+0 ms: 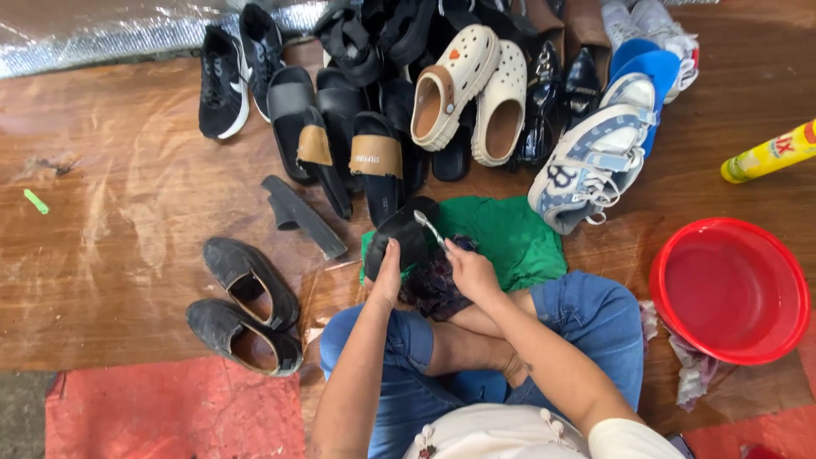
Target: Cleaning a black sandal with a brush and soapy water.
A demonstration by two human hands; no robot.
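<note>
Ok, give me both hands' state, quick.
Left hand: closed on a black shoe, steadying it.
Right hand: closed on a small brush with its head at the shoe.

The person wears blue denim jeans [595, 319], rolled up with the cuffs bunched near the knees, and a cream-white top [501, 433] with short sleeves and small fabric knots at the front. Both forearms and both hands are bare, without rings or bands.
</note>
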